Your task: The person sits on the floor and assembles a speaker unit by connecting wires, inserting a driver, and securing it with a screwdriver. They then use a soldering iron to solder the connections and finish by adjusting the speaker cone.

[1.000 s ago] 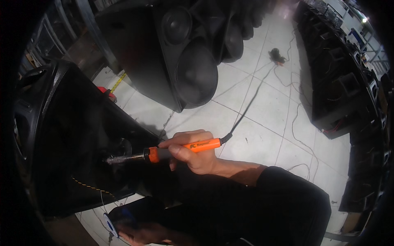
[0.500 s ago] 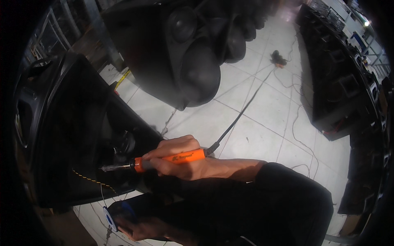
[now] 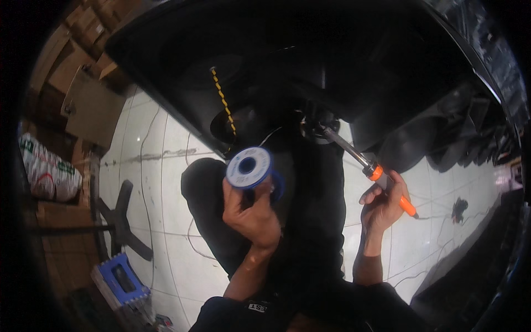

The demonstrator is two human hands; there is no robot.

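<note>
Head view. The left hand is closed around a blue spool of solder wire, fingers wrapped on the rim and hub from below, held at centre frame. A thin strand of wire leaves the spool toward 1 o'clock, in the direction of the joint; it is fine and hard to follow further. The right hand grips the orange handle of a soldering iron in a pen-like hold, at 3 o'clock from the spool. The metal shaft runs toward 11 o'clock, its tip at a fitting on the underside of a large black speaker cabinet.

Assessment: the spool looks light and rigid, best held by its flanges as it is now; the wire is soft and bends readily. The iron looks light and stiff; only the insulated handle is safe to grasp, the shaft being presumably hot. Its cord trails toward 3 o'clock across the tiled floor.
</note>
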